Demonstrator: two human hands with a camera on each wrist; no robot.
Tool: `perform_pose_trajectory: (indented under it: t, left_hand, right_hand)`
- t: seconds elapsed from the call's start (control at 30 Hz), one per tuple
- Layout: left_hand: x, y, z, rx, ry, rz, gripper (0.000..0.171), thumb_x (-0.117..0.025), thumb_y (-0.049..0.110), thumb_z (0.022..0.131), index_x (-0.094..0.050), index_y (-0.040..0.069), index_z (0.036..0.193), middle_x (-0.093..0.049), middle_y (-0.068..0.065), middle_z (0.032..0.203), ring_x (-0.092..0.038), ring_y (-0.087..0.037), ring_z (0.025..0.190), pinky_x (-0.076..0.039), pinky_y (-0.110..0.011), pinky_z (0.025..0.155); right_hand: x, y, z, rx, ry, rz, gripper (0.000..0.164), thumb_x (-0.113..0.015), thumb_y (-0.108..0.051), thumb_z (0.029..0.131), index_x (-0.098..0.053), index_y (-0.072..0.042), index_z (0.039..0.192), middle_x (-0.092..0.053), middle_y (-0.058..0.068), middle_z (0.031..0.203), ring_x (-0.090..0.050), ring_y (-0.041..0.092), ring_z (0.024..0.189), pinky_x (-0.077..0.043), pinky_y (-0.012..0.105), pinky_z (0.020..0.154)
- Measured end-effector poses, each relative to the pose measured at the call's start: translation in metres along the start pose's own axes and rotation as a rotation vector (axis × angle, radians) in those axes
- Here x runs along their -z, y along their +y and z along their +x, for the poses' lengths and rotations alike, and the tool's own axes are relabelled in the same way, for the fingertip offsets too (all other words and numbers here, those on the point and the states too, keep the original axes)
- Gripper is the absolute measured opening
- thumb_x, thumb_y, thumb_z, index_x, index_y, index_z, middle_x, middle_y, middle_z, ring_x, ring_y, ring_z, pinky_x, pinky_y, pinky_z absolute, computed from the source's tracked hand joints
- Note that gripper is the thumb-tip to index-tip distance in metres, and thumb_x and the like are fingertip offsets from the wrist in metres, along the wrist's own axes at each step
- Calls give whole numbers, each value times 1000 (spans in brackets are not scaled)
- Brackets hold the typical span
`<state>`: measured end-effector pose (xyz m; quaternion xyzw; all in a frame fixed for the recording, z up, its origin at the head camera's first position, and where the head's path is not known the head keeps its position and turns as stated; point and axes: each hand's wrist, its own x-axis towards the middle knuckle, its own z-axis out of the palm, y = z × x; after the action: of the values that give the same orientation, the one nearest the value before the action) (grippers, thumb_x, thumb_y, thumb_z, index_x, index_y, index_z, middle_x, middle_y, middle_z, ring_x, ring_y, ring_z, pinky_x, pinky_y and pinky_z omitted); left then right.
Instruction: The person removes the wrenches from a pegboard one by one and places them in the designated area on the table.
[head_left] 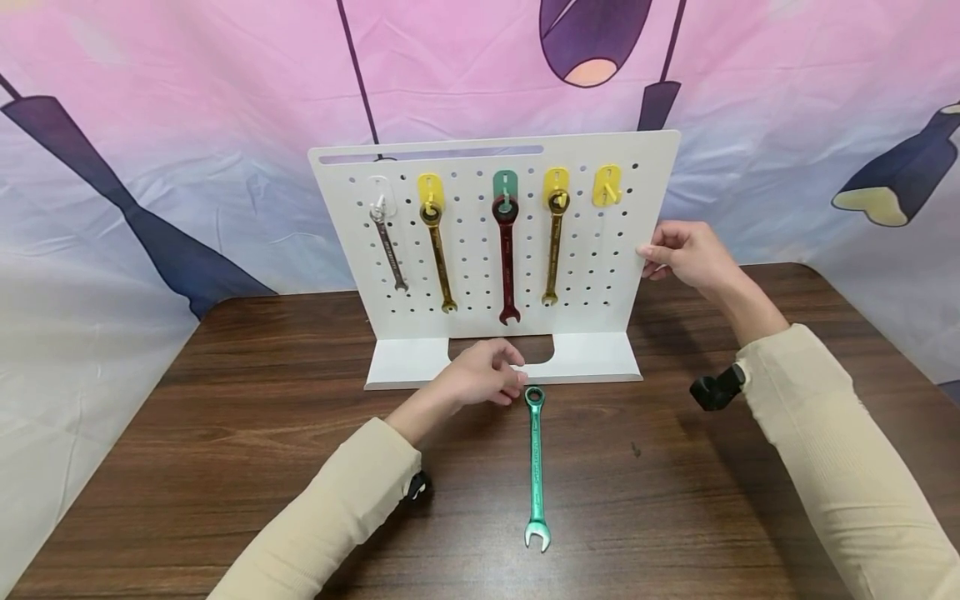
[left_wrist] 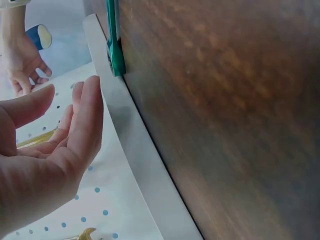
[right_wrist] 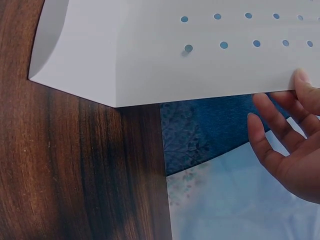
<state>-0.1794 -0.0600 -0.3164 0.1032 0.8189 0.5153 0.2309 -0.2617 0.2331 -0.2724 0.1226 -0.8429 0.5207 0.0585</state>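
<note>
My right hand pinches the right edge of a white pegboard, thumb in front and fingers behind. My left hand, its fingers loosely bent and holding nothing, hovers by the front of the board's base. Just right of its fingertips is the ring end of a green combination wrench, which lies on the table with its open end toward me. On the board hang a silver wrench, a gold wrench, a red wrench and another gold wrench.
A yellow hook at the board's upper right carries no wrench. The board stands on a dark wooden table. Behind it hangs a pink and blue patterned cloth, close to the table's back edge.
</note>
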Motion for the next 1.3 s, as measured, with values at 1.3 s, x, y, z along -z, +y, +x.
perform_pose_trajectory:
  t: [1.3]
  left_hand:
    - [11, 37, 22, -129, 110, 119, 41, -55, 12, 92, -44, 5, 131, -59, -14, 104, -61, -32, 92, -54, -33, 78]
  right_hand:
    - [0, 2, 1, -5, -1, -22, 23, -59, -6, 89, -50, 11, 76, -64, 1, 67, -61, 15, 61, -55, 33, 58]
